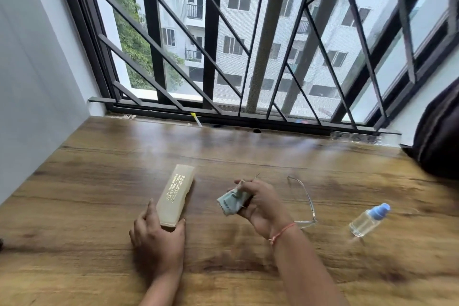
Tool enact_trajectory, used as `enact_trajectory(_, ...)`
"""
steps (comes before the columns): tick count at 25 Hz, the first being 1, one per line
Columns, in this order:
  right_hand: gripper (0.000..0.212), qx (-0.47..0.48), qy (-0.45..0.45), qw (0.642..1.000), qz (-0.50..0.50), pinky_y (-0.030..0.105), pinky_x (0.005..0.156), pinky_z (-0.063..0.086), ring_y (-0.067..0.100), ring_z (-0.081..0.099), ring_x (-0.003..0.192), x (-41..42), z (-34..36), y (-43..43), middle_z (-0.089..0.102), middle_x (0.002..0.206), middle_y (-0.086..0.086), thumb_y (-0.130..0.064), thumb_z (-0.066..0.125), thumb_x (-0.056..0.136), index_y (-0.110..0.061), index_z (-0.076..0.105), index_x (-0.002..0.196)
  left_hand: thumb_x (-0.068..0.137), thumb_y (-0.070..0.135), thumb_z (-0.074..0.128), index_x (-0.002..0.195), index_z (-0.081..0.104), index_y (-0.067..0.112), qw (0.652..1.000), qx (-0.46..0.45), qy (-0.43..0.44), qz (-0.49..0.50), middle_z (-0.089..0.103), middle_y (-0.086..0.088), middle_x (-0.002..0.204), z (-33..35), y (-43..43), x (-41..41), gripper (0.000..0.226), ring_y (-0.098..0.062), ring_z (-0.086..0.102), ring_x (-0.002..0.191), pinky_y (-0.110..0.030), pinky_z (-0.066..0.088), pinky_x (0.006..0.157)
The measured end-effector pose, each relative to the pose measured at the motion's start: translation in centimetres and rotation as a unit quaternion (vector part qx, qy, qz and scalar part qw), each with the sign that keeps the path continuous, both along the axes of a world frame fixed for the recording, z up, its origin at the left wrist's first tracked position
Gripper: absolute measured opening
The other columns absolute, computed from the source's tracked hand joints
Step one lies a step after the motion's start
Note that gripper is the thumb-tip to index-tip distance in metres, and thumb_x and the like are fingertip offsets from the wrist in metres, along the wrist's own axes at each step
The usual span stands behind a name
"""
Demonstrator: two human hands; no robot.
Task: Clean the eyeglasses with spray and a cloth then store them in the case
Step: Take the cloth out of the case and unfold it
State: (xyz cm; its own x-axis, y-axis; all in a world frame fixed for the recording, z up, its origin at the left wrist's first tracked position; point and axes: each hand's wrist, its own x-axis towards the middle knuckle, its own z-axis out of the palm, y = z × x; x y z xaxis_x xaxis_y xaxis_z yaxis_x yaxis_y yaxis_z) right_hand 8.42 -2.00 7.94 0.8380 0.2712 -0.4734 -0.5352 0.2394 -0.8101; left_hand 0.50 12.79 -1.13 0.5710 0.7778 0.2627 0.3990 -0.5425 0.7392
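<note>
My left hand (159,238) clasps the closed beige plastic case (175,196) end, steadying it on the wooden tabletop (99,206); my right grip (258,202) bunches the pale-blue cloth (232,201) with the thin wire-rimmed eyeglasses (306,206), ready for storing.

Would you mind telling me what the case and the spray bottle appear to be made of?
The case, held by the left hand: probably matte, cloudy beige plastic with printed lettering. The spray bottle: clear, glossy plastic or possibly glass; its blue cap looks like plastic.
</note>
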Motion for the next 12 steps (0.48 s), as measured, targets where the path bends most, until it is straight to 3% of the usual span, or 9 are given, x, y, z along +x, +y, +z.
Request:
enact_trajectory(2, 0.017, 0.038, -0.003, 0.999, -0.031, 0.041, 0.063, 0.056, 0.035, 0.056, 0.084, -0.7, 1.4, -3.5, 0.055, 0.093, 0.024, 0.009, 0.041, 0.084, -0.003, 0.052, 0.088, 0.046, 0.015, 0.09, 0.123, 0.055, 0.0, 1.0, -0.004, -0.008, 0.014, 0.054, -0.032, 0.112, 0.1, -0.1, -0.3, 0.086, -0.048, 0.05, 0.1, -0.054, 0.04, 0.088)
enact_trajectory(5, 0.026, 0.092, -0.02, 0.995, -0.043, 0.043, 0.071, 0.057, 0.041, 0.059, 0.095, -2.2, 3.0, -7.8, 0.061, 0.1, 0.032, 0.017, 0.033, 0.082, 0.003, 0.052, 0.092, 0.06, 0.056, 0.069, 0.123, 0.053, 0.0, 0.995, 0.046, -0.078, 0.032, 0.048, -0.03, 0.124, 0.3, -0.7, -1.0, 0.085, -0.045, 0.045, 0.112, -0.051, 0.033, 0.097)
enact_trajectory(7, 0.033, 0.143, -0.043, 0.988, -0.042, 0.042, 0.078, 0.056, 0.039, 0.063, 0.098, -3.1, 3.5, -9.9, 0.065, 0.104, 0.03, 0.019, 0.036, 0.079, 0.004, 0.051, 0.104, 0.067, 0.068, 0.058, 0.118, 0.058, 0.003, 0.987, -0.017, -0.156, -0.013, 0.056, -0.023, 0.121, 2.7, -3.1, -1.2, 0.083, -0.038, 0.048, 0.115, -0.04, 0.034, 0.101)
enact_trajectory(9, 0.047, 0.212, -0.078, 0.974, -0.036, 0.042, 0.081, 0.056, 0.036, 0.065, 0.1, -3.6, 3.8, -11.0, 0.065, 0.109, 0.028, 0.017, 0.05, 0.069, 0.003, 0.05, 0.114, 0.07, 0.051, 0.069, 0.103, 0.068, 0.015, 0.931, -0.257, -0.213, -0.148, 0.071, 0.0, 0.1, 7.3, -6.5, -0.8, 0.048, -0.014, 0.061, 0.105, -0.018, 0.044, 0.091)
enact_trajectory(10, 0.055, 0.236, -0.101, 0.966, -0.035, 0.042, 0.081, 0.057, 0.035, 0.064, 0.103, -3.9, 3.9, -11.3, 0.064, 0.113, 0.027, 0.015, 0.058, 0.064, 0.002, 0.05, 0.116, 0.07, 0.037, 0.073, 0.09, 0.073, 0.018, 0.885, -0.367, -0.18, -0.222, 0.073, 0.006, 0.086, 9.1, -8.2, -0.4, 0.027, -0.006, 0.064, 0.093, -0.015, 0.047, 0.082)
enact_trajectory(12, 0.057, 0.243, -0.15, 0.957, -0.039, 0.04, 0.081, 0.057, 0.035, 0.064, 0.104, -4.4, 4.1, -11.6, 0.064, 0.114, 0.026, 0.01, 0.065, 0.058, 0.001, 0.053, 0.113, 0.065, 0.03, 0.07, 0.076, 0.077, 0.012, 0.786, -0.502, -0.11, -0.344, 0.074, -0.004, 0.078, 11.8, -10.7, 0.7, 0.022, -0.015, 0.065, 0.081, -0.027, 0.052, 0.077)
